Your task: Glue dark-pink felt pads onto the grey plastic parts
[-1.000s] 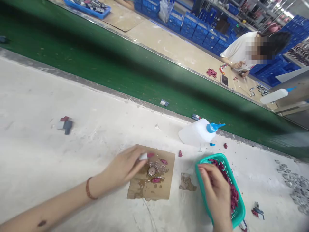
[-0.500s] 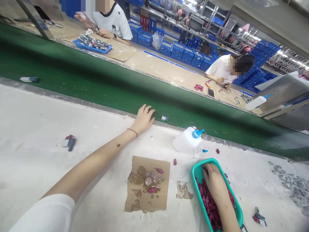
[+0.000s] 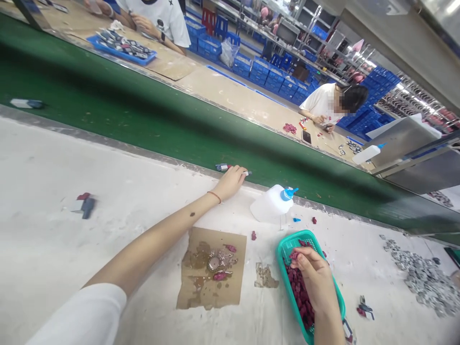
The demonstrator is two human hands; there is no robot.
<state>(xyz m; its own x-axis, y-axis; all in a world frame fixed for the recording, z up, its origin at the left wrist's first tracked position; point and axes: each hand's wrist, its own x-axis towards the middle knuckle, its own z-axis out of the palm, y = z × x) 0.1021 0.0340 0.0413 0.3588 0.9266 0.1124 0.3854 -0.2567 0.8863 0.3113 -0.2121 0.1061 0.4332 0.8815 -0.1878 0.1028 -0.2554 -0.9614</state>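
My left hand [image 3: 232, 183] reaches to the near edge of the green belt [image 3: 172, 139], fingers closed at a small grey-and-white plastic part [image 3: 247, 173]. Just left of those fingertips lies a similar part [image 3: 222, 167] with a bit of red. Over the green basket [image 3: 309, 330], my right hand [image 3: 318, 280] pinches a small dark red piece [image 3: 295, 256] between thumb and fingers. Many more dark red pieces [image 3: 300, 292] fill the basket. A stained cardboard sheet [image 3: 187, 292] lies between my arms, with a round cap [image 3: 214, 263] and two red pieces [image 3: 220, 276] on it.
A white bottle with a blue nozzle [image 3: 272, 205] stands by the belt edge. Grey parts [image 3: 420, 278] are heaped at right. Assembled parts lie at left [image 3: 85, 205] and lower right [image 3: 365, 308]. Across the belt, two people sit at a bench, one beside a blue tray [image 3: 147, 60].
My left hand has moved right along the belt edge and closed on the grey-and-white part. My right hand has lifted from among the red pieces, pinching one. The view has shifted slightly.
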